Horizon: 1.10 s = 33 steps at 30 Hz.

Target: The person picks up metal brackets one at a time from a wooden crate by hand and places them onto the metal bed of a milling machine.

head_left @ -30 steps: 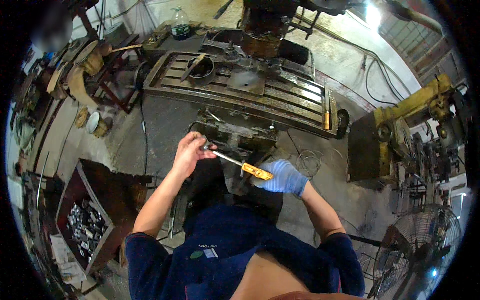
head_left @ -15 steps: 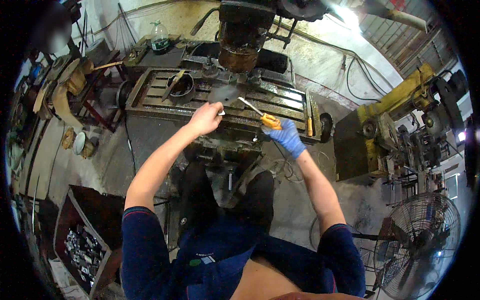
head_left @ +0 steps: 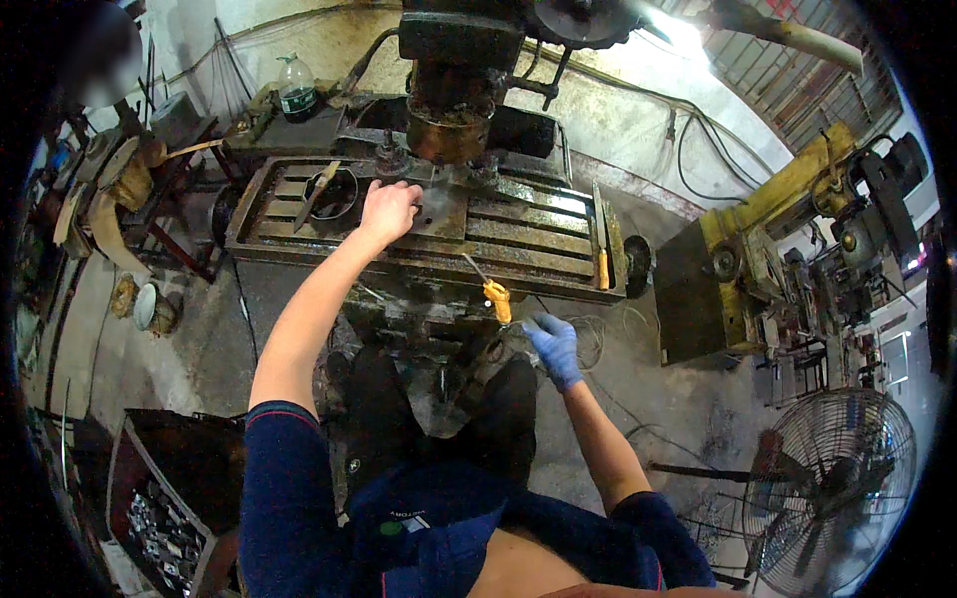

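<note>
I stand at a rusty slotted machine table (head_left: 518, 234) under a drill head (head_left: 451, 118). My bare left hand (head_left: 389, 209) rests on the table with curled fingers at the left edge of a flat grey plate (head_left: 441, 213); what it grips is hidden. A screwdriver with a yellow handle (head_left: 495, 297) lies over the table's front edge, tip pointing up-left. My right hand (head_left: 553, 344), in a blue glove, hangs just below and to the right of that handle, its fingertips close to it but apart from it.
A dark round pan (head_left: 335, 193) with a tool in it sits at the table's left end, and a second yellow-handled tool (head_left: 601, 261) at its right. A plastic bottle (head_left: 297, 94) stands behind. A yellow machine (head_left: 758, 254), a floor fan (head_left: 842, 478) and a crate of metal parts (head_left: 159, 518) surround me.
My left hand has moved up and left onto the table beside the plate. My right hand has dropped down off the screwdriver, which now lies on the table's front edge.
</note>
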{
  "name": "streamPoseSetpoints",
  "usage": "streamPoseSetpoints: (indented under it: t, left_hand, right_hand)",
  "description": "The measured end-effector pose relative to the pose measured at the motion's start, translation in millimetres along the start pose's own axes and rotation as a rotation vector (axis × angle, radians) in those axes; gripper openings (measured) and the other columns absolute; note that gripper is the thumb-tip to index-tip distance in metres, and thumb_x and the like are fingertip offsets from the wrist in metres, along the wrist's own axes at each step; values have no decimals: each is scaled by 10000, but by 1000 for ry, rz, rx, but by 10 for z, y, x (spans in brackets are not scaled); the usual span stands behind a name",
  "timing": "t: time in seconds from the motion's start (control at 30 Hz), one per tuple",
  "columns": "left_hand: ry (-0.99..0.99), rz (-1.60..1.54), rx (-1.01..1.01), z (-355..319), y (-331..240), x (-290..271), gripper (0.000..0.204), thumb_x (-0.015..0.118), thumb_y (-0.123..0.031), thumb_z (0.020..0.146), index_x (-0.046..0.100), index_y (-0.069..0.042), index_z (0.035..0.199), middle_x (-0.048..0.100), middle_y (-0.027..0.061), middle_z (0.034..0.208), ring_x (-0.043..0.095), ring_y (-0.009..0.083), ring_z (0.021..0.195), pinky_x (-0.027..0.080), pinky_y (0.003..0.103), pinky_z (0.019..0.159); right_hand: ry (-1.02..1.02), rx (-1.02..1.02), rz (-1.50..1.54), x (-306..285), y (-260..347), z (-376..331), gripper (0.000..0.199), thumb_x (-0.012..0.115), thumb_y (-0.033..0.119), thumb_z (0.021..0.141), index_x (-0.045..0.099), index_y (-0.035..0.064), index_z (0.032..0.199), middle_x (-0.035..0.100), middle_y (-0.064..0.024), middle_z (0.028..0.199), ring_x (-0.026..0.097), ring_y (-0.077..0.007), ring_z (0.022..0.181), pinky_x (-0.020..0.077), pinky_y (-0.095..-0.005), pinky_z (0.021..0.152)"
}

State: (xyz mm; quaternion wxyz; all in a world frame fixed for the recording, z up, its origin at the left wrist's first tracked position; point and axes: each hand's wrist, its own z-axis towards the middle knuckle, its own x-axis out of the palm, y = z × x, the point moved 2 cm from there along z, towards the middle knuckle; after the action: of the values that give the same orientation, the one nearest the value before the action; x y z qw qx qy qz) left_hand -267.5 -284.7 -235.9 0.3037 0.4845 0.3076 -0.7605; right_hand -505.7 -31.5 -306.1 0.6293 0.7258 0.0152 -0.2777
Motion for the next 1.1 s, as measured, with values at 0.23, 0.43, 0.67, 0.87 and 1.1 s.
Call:
streamPoseSetpoints:
  t: [0.23, 0.43, 0.67, 0.87, 1.1]
  left_hand:
    - [-52, -72, -38, 256, -71, 196, 171, 596, -187, 721, 598, -105, 872, 621, 124, 854, 604, 298, 752, 465, 432, 668]
    - [-49, -34, -62, 453, -100, 385, 197, 587, -203, 749, 570, -102, 918, 619, 135, 859, 606, 312, 753, 480, 431, 644]
    - [-70, -134, -306, 454, -164, 294, 277, 626, -232, 732, 544, -113, 968, 622, 154, 851, 610, 322, 797, 485, 429, 670]
    - [-37, -251, -406, 518, -27, 283, 412, 658, -246, 699, 553, -149, 1086, 628, 148, 903, 600, 313, 868, 483, 420, 736]
    - [-65, -322, -401, 568, -11, 294, 447, 660, -242, 691, 563, -145, 1116, 628, 140, 949, 594, 301, 901, 478, 401, 772]
  right_hand:
    - [-92, 144, 302, -440, -430, -503, 254, 635, 191, 786, 639, -39, 893, 637, -73, 769, 577, -120, 696, 463, -252, 645]
    - [-170, 110, 370, -709, -329, -702, 265, 629, 186, 789, 627, -48, 912, 632, -82, 802, 583, -141, 703, 476, -276, 655]
    - [-252, -157, 101, -1423, -4, -309, 226, 663, 186, 752, 635, -13, 853, 581, 2, 727, 490, -79, 670, 418, -240, 615]
    - [-632, -675, -184, -2165, 2317, 286, 346, 638, 233, 771, 613, 1, 1026, 623, -61, 921, 559, -150, 860, 446, -281, 781]
    - [-504, -1352, -238, -2493, 4216, 315, 378, 456, 228, 865, 496, 16, 1175, 530, -156, 1164, 500, -281, 1085, 367, -414, 961]
